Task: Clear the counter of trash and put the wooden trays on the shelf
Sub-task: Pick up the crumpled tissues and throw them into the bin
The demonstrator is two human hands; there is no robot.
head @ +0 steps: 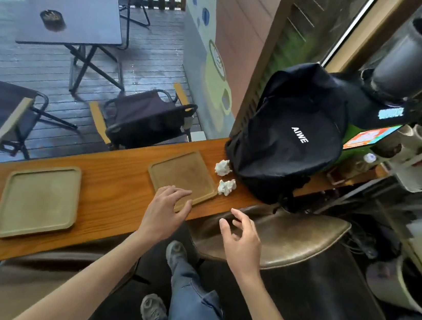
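Two square wooden trays lie on the long wooden counter (pixel 115 187): one tray (pixel 38 200) at the left, another tray (pixel 183 176) near the middle. Two crumpled white paper balls rest just right of the middle tray, one ball (pixel 223 167) farther back and one ball (pixel 226 187) nearer. My left hand (pixel 164 207) hovers open over the near corner of the middle tray, fingers spread. My right hand (pixel 241 237) is open above a brown stool seat, off the counter's front edge, holding nothing.
A black backpack (pixel 288 135) stands on the counter right of the paper balls. A brown padded stool (pixel 288 239) sits in front of the counter. Shelves (pixel 418 165) with cups and a potted plant are at the right. Folding chairs and a table stand outside.
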